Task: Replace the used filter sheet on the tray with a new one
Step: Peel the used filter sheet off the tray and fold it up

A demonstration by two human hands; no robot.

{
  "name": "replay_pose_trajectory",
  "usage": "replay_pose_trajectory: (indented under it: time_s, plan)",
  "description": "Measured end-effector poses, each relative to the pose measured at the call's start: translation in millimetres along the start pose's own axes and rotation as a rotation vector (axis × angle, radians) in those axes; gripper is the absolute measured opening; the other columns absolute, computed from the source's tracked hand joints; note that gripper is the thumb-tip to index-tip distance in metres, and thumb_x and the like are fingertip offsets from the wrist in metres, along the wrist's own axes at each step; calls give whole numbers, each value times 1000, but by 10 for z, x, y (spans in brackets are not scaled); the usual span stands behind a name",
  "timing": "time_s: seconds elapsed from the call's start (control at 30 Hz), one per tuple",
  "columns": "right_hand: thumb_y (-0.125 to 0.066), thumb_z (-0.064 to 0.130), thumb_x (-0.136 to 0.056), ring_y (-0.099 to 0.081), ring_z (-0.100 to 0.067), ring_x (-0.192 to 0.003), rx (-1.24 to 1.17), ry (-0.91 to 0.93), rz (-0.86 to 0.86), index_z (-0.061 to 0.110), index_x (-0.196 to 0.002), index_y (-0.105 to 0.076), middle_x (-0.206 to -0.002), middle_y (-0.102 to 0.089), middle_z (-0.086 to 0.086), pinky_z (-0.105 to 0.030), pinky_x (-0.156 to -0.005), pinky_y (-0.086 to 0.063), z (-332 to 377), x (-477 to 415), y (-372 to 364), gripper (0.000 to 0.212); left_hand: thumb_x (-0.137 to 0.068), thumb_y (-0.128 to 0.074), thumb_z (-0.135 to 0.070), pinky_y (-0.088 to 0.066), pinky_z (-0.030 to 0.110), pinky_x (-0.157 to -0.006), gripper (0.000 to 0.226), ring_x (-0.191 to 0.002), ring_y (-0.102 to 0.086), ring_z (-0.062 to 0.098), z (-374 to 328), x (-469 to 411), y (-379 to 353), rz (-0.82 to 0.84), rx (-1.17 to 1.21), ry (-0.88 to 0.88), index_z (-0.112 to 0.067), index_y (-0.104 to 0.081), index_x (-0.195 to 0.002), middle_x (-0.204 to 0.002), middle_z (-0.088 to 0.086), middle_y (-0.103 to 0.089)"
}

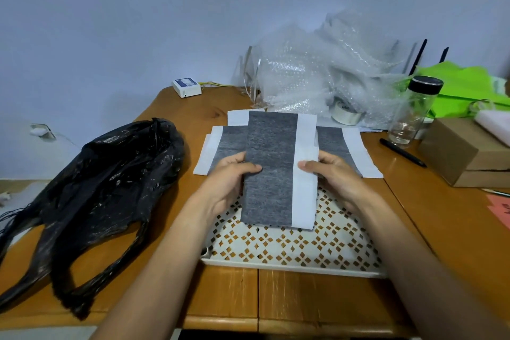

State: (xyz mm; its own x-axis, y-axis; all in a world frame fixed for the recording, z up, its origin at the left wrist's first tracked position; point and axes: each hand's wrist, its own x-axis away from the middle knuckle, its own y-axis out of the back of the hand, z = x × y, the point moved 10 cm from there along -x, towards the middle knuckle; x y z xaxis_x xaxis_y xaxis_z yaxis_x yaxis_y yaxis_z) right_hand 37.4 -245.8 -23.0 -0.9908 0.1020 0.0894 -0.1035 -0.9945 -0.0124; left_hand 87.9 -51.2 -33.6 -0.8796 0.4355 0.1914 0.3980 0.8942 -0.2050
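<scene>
Filter sheet (pixel 271 174) is up in both hands, a grey strip with a white band down its right side, held over the far half of the tray. Widest of all is the wooden worktop (pixel 414 201) under everything. A crumpled black plastic bag (pixel 110 188) sprawls across its left side, and bubble wrap (pixel 317 69) is heaped at the back. The white cut-out tray (pixel 289 266) sits at the near edge, its pattern bare below the sheet's lower end; whether that end touches it, I can't tell. More sheets (pixel 356 152) lie flat just beyond the tray. Now the grip: the left hand (pixel 229 182) pinches the grey left edge, thumb on top. The right hand (pixel 336 174) pinches the white band the same way. Both hold at mid-length, so the sheet runs out past the hands both ways. A clear bottle (pixel 414 113) stands to the right, with a black pen (pixel 401 152) beside it.
</scene>
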Motion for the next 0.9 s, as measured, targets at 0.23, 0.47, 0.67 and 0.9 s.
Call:
replay_pose_trajectory:
  time_s: [0.23, 0.47, 0.67, 0.9]
  plan:
    - [-69, 21, -93, -73, -26, -106, 56, -23, 20, 19, -123, -68, -112, -77, -4, -45, -98, -55, -106, -42, 7, 30, -92, -60, 2, -51, 40, -98, 36, -114, -69, 29, 77, -63, 57, -13, 37, 2, -3, -66, -128, -122, 12, -74]
    - [-65, 8, -95, -75, -27, -99, -9, 132, -24, 34, -146, -40, -107, -78, -12, -36, -81, -61, 82, 22, 49, 62, -97, -66, -15, -56, 39, -95, 38, -96, -76, 15, -2, -60, 155, -162, -88, -68, -20, -59, -133, -97, -6, -80]
    - [-63, 10, -97, -66, -24, -111, 199, 228, 7, 28, -127, -68, -119, -70, -13, -23, -92, -52, 258, 155, -66, 35, -103, -55, -10, -58, 22, -67, 31, -81, -76, 6, -263, 58, 104, -167, -168, -249, -22, -63, -131, -84, -14, -79]
    - [-63, 1, -95, -67, -4, -95, 456, 155, 93, 35, -150, -38, -118, -67, 4, -18, -81, -51, 287, 219, -161, 70, -99, -64, -13, -57, 18, -70, 28, -88, -76, 7, -303, 106, 150, -159, -129, -186, -13, -70, -125, -97, -6, -81]
